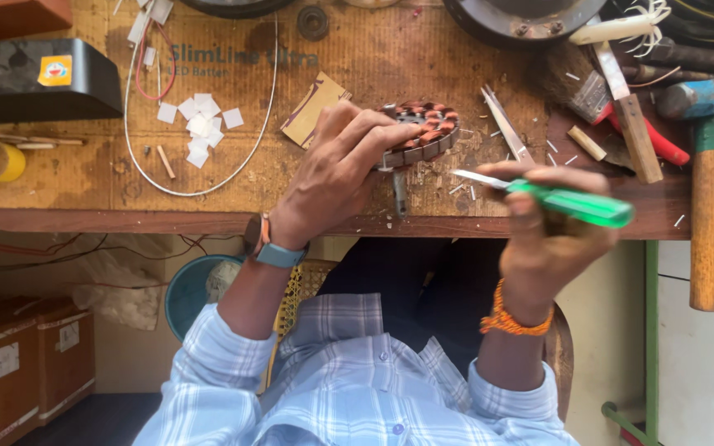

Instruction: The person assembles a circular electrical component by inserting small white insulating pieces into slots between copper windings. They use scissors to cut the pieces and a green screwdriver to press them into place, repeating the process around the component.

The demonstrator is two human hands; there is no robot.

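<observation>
Left hand (336, 169) steadies stator (423, 132); right hand (543, 223) seemingly clasps screwdriver (568, 202).

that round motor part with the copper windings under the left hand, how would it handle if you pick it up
The wound stator is probably heavy for its size: it looks like stacked metal packed with copper coils. It should be stiff, not floppy. Propped on edge under the left hand, it might roll or tip if let go. The windings could be scratched by the screwdriver in the right hand.

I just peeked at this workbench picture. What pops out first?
The bright green screwdriver in the right hand, near the bench's front edge. Next, the round copper-wound coil ring under the left hand at the middle. A hammer lies at the far right.
</observation>
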